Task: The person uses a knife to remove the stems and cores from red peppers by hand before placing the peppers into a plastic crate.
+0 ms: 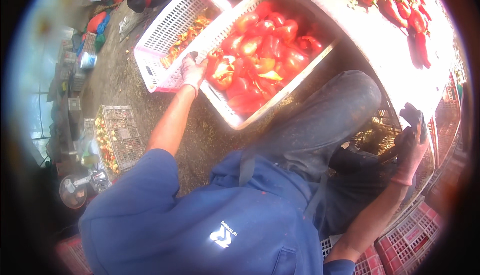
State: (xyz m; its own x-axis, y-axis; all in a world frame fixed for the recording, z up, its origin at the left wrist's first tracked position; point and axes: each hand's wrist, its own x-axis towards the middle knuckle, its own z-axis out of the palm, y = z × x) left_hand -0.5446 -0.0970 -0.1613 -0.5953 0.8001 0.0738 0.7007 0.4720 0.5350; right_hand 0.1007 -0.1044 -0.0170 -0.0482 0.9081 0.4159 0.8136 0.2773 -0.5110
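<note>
A white, rectangular, perforated plastic crate (219, 106) lies diagonally at upper centre, heaped with glossy red peppers (272, 47), some showing orange-yellow patches. Close along its left, a pink-and-white perforated plastic crate (170, 25) holds small orange-yellow pieces (187, 37).

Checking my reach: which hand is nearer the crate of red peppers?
Left: your left hand is at the left edge of the crate; your right hand is well right of it.

Wide fisheye view, head-worn, facing down, close
</note>
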